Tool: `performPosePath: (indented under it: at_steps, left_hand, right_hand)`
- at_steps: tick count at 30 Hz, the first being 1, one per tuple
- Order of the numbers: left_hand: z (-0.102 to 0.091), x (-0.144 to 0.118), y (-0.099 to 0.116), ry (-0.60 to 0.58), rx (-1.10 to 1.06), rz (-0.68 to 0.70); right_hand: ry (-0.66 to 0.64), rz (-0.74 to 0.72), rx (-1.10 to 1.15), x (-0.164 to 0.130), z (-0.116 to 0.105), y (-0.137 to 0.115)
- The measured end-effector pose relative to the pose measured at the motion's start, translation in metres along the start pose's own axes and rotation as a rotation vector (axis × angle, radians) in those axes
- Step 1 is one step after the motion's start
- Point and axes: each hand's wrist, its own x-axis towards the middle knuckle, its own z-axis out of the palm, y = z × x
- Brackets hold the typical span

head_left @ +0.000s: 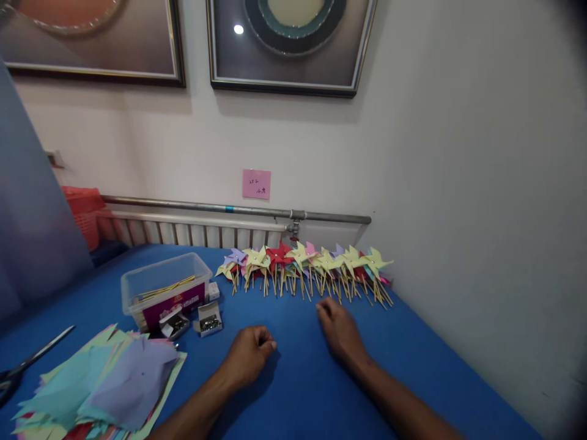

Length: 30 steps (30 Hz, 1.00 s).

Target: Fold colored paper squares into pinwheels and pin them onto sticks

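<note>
My left hand (251, 357) rests on the blue table in a loose fist, with nothing showing in its fingers. Further right, my right hand (339, 330) is also curled closed, its knuckles just short of the stick ends of the pinwheels (301, 255); no object shows in it. These paper pinwheels, yellow, red, purple and pink on thin wooden sticks, lie in a row along the back of the table. Left of my left hand are a small open box of metal fasteners (210, 322) and a second such box (174, 324). A pile of coloured paper sheets (132, 382) lies at the front left.
A clear plastic tub (167, 266) holding sticks stands at the back left, beside a small white box (213, 291). Scissors (34, 360) lie at the left edge. A radiator (197, 235) and pipe run behind the table; a wall borders its right side.
</note>
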Motion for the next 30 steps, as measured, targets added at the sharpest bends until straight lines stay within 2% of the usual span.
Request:
performPosePath:
  at_steps: [4, 7, 9, 13, 16, 20, 23, 25, 26, 28, 30]
  left_hand:
    - [0.0, 0.002, -0.006, 0.031, -0.003, 0.07]
    - [-0.001, 0.001, -0.008, 0.023, -0.008, 0.12]
    - [-0.002, 0.0, -0.006, 0.012, -0.02, 0.122]
    - [-0.003, -0.001, -0.001, 0.054, -0.024, 0.066]
    - [-0.002, 0.0, -0.002, 0.084, 0.006, 0.059]
    - [-0.002, 0.007, -0.007, 0.093, -0.034, 0.051]
    - [-0.007, 0.007, 0.007, 0.179, -0.112, 0.058]
    - [-0.012, -0.008, 0.027, 0.218, -0.254, 0.036]
    - [-0.014, -0.022, 0.037, 0.185, -0.338, 0.025]
    - [-0.015, -0.063, 0.053, 0.043, -0.453, 0.06]
    - [-0.009, -0.115, 0.058, -0.025, -0.424, -0.002]
  right_hand:
    - [-0.16, -0.177, 0.185, -0.046, 0.021, -0.068]
    - [-0.217, -0.229, 0.254, -0.068, 0.034, -0.097]
    - [-0.203, -0.217, 0.291, -0.075, 0.044, -0.1]
    - [-0.175, -0.14, 0.342, -0.075, 0.055, -0.085]
    - [-0.201, -0.109, 0.384, -0.073, 0.055, -0.079]
    - [-0.243, -0.162, 0.396, -0.073, 0.053, -0.08]
    - [-0.216, -0.146, 0.382, -0.072, 0.054, -0.079]
    - [-0.191, -0.1, 0.383, -0.069, 0.055, -0.078]
    - [-0.19, -0.084, 0.391, -0.068, 0.056, -0.077]
    - [-0.202, -0.073, 0.407, -0.065, 0.058, -0.075]
    - [-0.202, -0.077, 0.393, -0.064, 0.06, -0.075]
